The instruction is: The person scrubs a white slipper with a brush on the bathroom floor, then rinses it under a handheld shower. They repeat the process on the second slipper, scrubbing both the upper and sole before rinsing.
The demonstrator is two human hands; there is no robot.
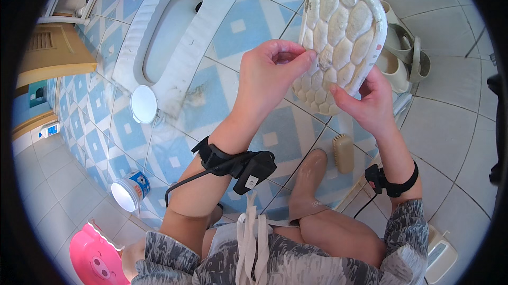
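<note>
A dirty white moulded pad (337,27) with pebble-like bulges and a raised rim stands tilted before me, its bulged face turned to me. My right hand (367,100) grips its lower right edge, thumb on the face and fingers behind. At the pad's left side is my left hand (274,61), thumb and index finger close together against the face beside a dark patch. Whether they pinch the pad or something small, I cannot tell. A beige scrub brush (343,154) lies on the tiled floor (274,130) below the pad, beside my brown rubber boot (311,174).
A white squat toilet (202,43) is set in the floor at upper left, with a round white lid (144,104) by its corner. Beige containers (393,71) stand behind the pad. A tub (131,190) and a pink pig-faced basin (97,263) are at lower left.
</note>
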